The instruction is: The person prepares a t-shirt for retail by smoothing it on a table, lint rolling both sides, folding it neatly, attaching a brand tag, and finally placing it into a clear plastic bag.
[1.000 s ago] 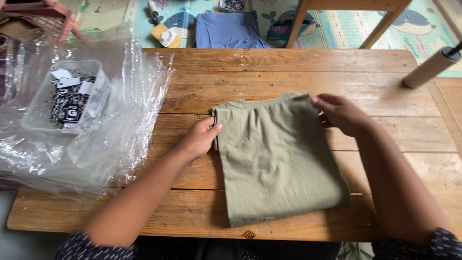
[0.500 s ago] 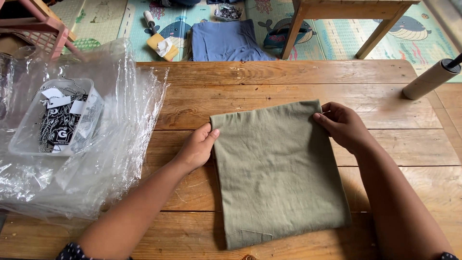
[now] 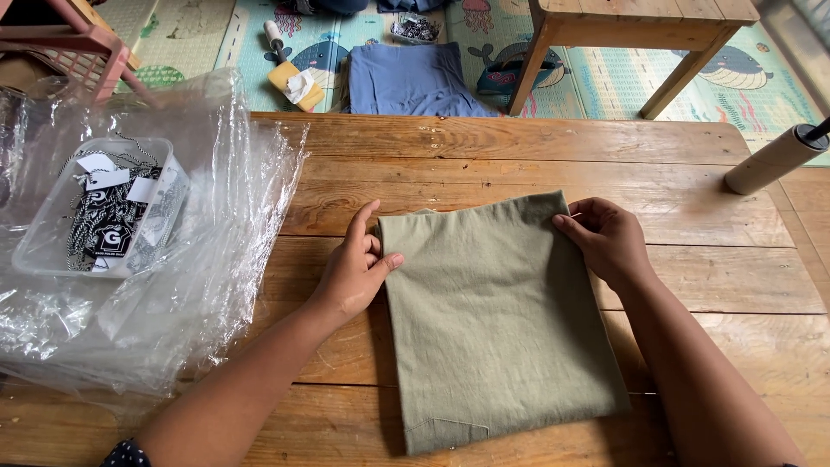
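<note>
Hands (image 3: 359,268) (image 3: 608,238) flanking folded green cloth (image 3: 497,320), pinching edges

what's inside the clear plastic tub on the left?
Inside the clear plastic tub: black-and-white cords and paper tags. Lower layers are covered by the pile and glare from the plastic sheeting.
</note>
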